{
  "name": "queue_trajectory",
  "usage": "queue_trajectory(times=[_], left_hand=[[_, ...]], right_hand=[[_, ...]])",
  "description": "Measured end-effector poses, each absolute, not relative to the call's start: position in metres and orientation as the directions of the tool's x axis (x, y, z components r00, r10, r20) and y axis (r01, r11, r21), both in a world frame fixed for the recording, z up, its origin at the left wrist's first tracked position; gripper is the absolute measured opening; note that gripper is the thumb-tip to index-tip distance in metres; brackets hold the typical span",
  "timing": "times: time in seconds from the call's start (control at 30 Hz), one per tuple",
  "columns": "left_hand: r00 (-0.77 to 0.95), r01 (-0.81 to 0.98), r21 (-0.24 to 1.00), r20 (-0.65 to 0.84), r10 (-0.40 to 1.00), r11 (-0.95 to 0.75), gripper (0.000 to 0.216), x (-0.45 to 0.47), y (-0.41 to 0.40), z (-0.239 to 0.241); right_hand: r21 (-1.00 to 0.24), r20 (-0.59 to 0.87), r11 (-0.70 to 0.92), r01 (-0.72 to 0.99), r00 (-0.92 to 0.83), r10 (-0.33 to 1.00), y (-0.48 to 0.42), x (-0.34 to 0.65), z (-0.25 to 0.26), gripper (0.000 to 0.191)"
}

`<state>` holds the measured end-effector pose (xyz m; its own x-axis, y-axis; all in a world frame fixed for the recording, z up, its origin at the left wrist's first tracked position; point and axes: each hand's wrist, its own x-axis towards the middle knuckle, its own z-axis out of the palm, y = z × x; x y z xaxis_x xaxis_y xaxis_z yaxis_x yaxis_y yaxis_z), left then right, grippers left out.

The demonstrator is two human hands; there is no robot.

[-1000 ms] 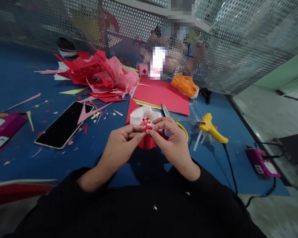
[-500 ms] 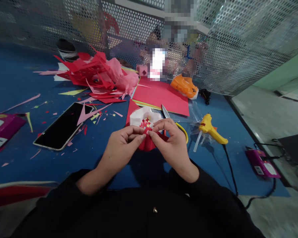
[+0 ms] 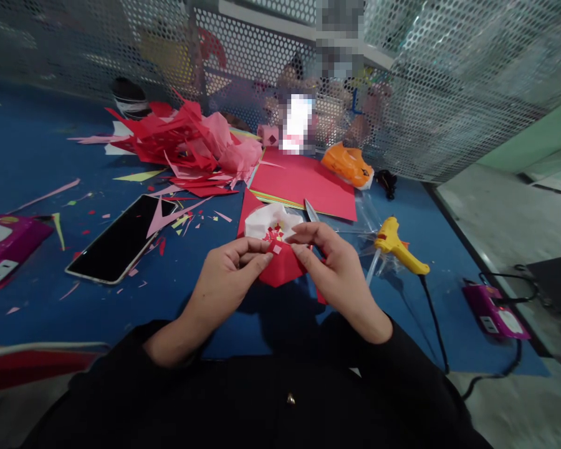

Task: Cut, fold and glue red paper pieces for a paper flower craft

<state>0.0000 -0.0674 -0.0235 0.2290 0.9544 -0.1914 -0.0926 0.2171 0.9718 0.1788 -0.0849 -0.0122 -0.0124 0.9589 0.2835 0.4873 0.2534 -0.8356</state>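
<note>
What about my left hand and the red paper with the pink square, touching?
Touching: the head view shows your left hand pinching the red paper at its edge.

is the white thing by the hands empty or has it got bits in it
The white thing is not empty: small red pieces show in its middle. How many, I cannot tell.

Red paper [image 3: 283, 269] in my grip, at my twelve o'clock

I hold it near ten and two; blunt corner at six, small pink square [image 3: 277, 250] near eleven.
</note>
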Motion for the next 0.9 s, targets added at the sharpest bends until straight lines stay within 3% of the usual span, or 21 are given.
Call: queue_trajectory(times=[0.13,0.23,0.5,0.73,0.9], left_hand=[[0.233,-0.072,0.980,-0.165,0.958,0.187,0.023,-0.001,-0.067,-0.025],[0.230,-0.085,0.984,-0.132,0.964,0.155,0.032,-0.001,-0.066,-0.026],[0.197,0.098,0.994,-0.070,0.978,0.052,0.024,-0.001,-0.066,-0.021],[0.229,-0.030,0.996,-0.077,0.971,0.086,0.038,0.000,-0.066,-0.023],[0.182,0.120,0.991,-0.086,0.980,0.065,0.026,-0.001,-0.066,-0.019]], right_hand=[[-0.788,0.247,0.229,0.572,-0.048,0.968,-0.086,0.180,-0.014,0.017],[-0.780,0.283,0.256,0.571,-0.044,0.958,-0.088,0.176,-0.015,0.018],[-0.708,0.382,0.361,0.607,-0.100,0.919,-0.093,0.168,-0.018,0.022],[-0.782,0.297,0.276,0.558,-0.055,0.953,-0.093,0.168,-0.018,0.023],[-0.764,0.324,0.305,0.569,-0.071,0.943,-0.094,0.168,-0.018,0.023]])
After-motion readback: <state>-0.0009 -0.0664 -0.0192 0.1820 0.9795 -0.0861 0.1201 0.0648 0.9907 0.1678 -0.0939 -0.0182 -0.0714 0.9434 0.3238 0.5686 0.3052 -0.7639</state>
